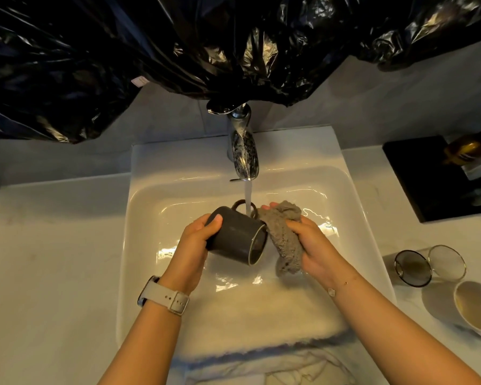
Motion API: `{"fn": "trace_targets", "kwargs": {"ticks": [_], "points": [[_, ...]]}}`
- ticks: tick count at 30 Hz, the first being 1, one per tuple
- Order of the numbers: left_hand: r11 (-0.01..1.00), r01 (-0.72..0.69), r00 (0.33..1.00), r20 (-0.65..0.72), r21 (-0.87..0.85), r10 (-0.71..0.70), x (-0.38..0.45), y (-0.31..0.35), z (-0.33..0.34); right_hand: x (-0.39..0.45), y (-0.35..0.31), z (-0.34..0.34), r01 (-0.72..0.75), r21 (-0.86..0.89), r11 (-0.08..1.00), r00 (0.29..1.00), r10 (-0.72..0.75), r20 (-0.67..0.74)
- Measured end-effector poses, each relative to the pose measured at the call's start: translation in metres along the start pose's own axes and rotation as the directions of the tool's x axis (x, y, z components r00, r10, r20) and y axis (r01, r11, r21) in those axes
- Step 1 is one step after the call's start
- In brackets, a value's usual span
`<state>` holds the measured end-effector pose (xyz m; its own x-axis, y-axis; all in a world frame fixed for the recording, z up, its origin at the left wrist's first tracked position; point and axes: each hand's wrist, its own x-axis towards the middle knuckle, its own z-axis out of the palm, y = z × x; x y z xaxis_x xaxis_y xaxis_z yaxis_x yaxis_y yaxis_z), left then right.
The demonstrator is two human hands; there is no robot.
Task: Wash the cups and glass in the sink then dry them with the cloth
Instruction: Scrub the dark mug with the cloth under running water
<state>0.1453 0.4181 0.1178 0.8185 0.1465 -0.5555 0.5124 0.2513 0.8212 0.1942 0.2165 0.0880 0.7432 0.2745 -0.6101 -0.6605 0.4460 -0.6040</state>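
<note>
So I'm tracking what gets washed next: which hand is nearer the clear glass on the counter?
Right. The right hand, gripping the grey cloth over the sink, is on the clear glass's side; the left hand holds the dark mug, further off.

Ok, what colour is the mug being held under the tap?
Dark grey, glossy; the mug shows best in the head view, held in the left hand.

Count: one dark mug (238,234), one grey cloth (285,240), two glasses (413,268) (447,262), one white cup (474,308), one white towel (261,320), one tap (243,151).
</note>
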Motion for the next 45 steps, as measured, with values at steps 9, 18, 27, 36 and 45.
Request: {"fn": "trace_targets", "kwargs": {"ticks": [9,18,27,36,45], "points": [[0.032,-0.424,0.751,0.331,0.905,0.571,-0.016,0.063,-0.022,-0.019,-0.002,0.005,-0.162,0.171,0.972,0.971,0.187,-0.146],[-0.336,-0.428,0.574,0.539,0.839,0.616,-0.005,0.065,-0.051,-0.028,-0.005,0.027,-0.209,0.046,0.977,0.949,0.214,-0.233],[0.864,-0.050,0.996,-0.085,-0.501,0.008,-0.024,0.013,-0.041,-0.025,-0.006,0.025,-0.253,-0.020,0.967,0.935,0.239,-0.263],[0.727,0.054,0.992,-0.043,-0.685,-0.114,-0.021,0.013,-0.037,-0.032,-0.014,0.025,-0.259,0.005,0.966,0.938,0.252,-0.239],[0.528,-0.504,0.742,0.029,0.683,0.670,0.008,0.067,-0.054,-0.036,-0.021,0.033,-0.254,0.046,0.966,0.960,0.258,-0.111]]}}
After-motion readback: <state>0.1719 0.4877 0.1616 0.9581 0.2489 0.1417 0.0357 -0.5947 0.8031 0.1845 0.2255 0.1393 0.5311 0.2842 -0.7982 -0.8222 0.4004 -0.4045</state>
